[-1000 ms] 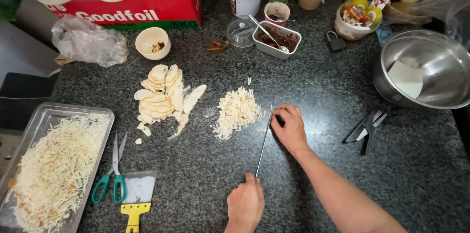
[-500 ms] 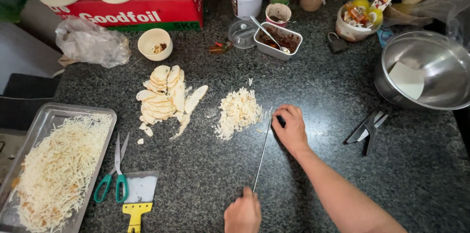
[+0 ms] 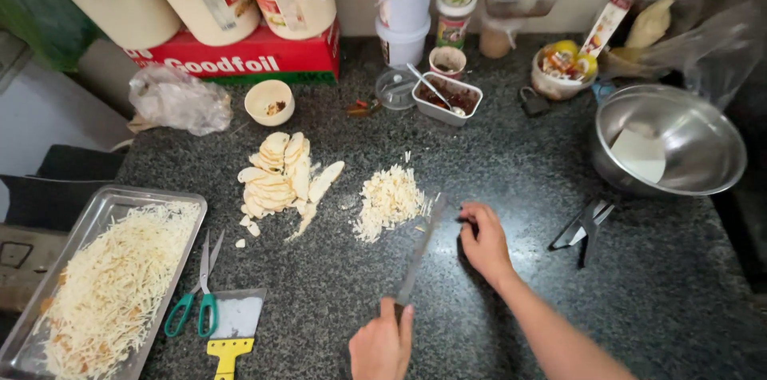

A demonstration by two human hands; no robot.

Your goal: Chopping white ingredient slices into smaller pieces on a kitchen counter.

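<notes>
My left hand [image 3: 382, 345] is closed around the handle of a long knife [image 3: 421, 246] at the bottom edge of the view. The blade lies slanted over the dark granite counter [image 3: 511, 164], and its tip reaches the right side of a pile of finely chopped pale pieces [image 3: 389, 201]. Just right of the blade's tip, my right hand [image 3: 484, 242] rests on the counter with loosely curled fingers and holds nothing. Left of the chopped pile lies a heap of pale slices [image 3: 280, 178].
A metal tray [image 3: 164, 198] of shredded pale strips sits bottom left, with green-handled scissors [image 3: 196, 300] and a yellow-handled scraper [image 3: 230, 332] beside it. A steel bowl [image 3: 703, 156] and dark tongs [image 3: 587, 226] are at the right. Small bowls, tubs and a red box line the back.
My left hand drew the knife handle slightly toward me. My right hand stayed beside the blade's tip. The piles have not moved.
</notes>
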